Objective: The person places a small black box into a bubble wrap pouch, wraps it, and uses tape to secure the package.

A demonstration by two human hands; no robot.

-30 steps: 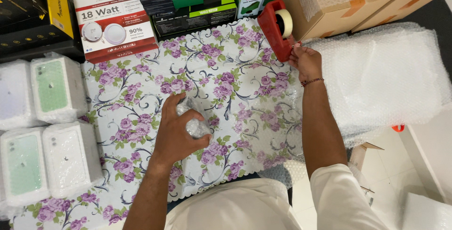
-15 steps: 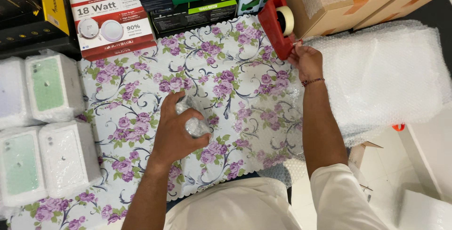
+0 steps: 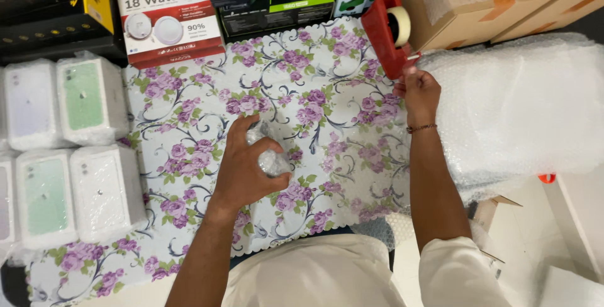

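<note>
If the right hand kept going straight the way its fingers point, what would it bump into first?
Most likely the red tape dispenser. The right hand points up and away from the person, and its fingertips are already at the dispenser's lower end. Behind it is a brown cardboard box, though depth is hard to judge from above.

Floral cloth [image 3: 189, 106] over table, boxes [image 3: 491, 5] stacked along far edge, wrapped boxes [image 3: 69, 156] left, pale floor [image 3: 535, 231] at right, even light.
</note>
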